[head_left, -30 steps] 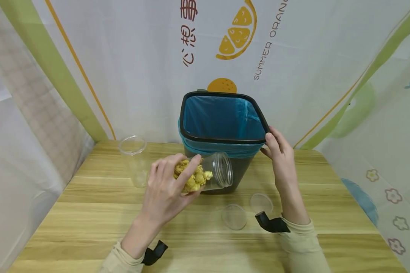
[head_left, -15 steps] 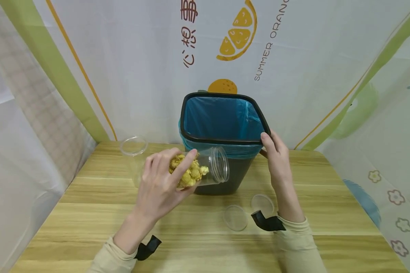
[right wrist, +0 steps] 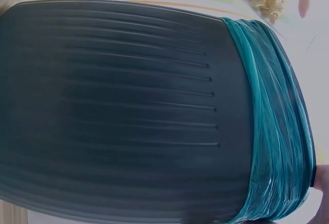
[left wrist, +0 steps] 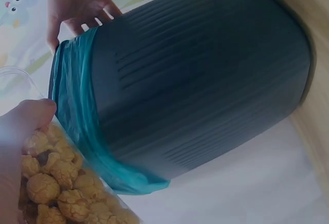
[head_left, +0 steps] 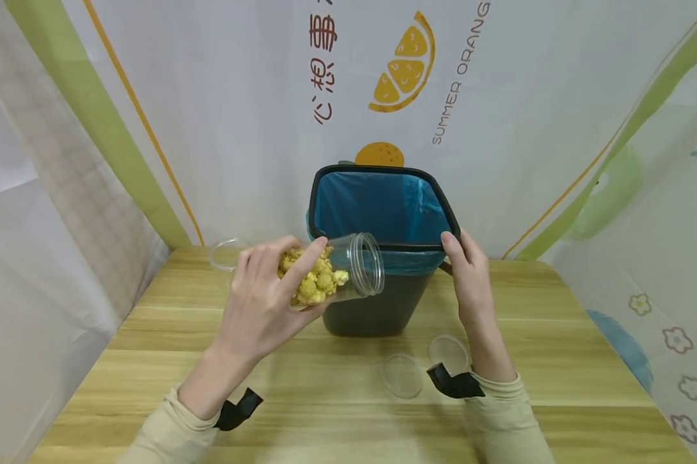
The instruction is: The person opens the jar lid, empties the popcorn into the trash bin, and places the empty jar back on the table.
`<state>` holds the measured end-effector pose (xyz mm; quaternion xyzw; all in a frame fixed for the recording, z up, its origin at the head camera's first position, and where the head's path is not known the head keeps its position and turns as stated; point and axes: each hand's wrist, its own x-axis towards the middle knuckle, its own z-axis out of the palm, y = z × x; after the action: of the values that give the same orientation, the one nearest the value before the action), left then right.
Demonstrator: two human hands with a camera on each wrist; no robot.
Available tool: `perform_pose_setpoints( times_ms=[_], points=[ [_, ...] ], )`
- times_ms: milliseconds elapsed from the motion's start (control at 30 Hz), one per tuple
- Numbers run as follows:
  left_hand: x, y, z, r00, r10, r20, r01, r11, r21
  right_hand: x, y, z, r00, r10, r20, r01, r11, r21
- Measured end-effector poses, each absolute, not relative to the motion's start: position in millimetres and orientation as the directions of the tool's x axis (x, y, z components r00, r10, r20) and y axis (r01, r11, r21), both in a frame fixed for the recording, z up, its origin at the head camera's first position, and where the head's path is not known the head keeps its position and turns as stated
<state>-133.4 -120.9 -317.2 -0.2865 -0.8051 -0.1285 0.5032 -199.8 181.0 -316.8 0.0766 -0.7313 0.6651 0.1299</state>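
My left hand grips a clear plastic jar lying on its side in the air, its open mouth pointing right, in front of the trash can's rim. Yellow popcorn fills the jar's lower part; in the left wrist view the popcorn shows close up beside the thumb. The dark trash can stands upright, with a blue bag folded over its edge under a black rim. My right hand pinches the can's rim at its near right corner, thumb on top and fingers behind.
A second clear jar stands on the wooden table at the left, mostly hidden by my left hand. Two round clear lids lie in front of the can. A printed curtain hangs behind.
The jar in my left hand has moved a little up and left. My right hand has shifted slightly left along the rim. The popcorn stays inside the jar.
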Motion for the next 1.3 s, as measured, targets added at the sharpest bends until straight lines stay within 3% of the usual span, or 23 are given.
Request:
perform_pose_setpoints(
  times_ms=[500, 900, 1300],
  points=[
    [-144.6, -135.3, -285.3, -0.309, 0.380, 0.872, 0.576, 0.804, -0.146, -197.4, 185.7, -320.0, -0.958, 0.059, 0.282, -0.273, 0.121, -0.954],
    [-160.2, -148.1, -255.3, -0.404, 0.439, 0.802, 0.532, 0.826, -0.184, -197.7, 185.4, -320.5, -0.957, 0.051, 0.286, -0.277, 0.137, -0.951],
    [-180.4, -150.8, -236.4, -0.392, 0.459, 0.797, 0.532, 0.820, -0.211, -199.3, 185.7, -317.9, -0.953, 0.042, 0.300, -0.292, 0.134, -0.947]
  ],
)
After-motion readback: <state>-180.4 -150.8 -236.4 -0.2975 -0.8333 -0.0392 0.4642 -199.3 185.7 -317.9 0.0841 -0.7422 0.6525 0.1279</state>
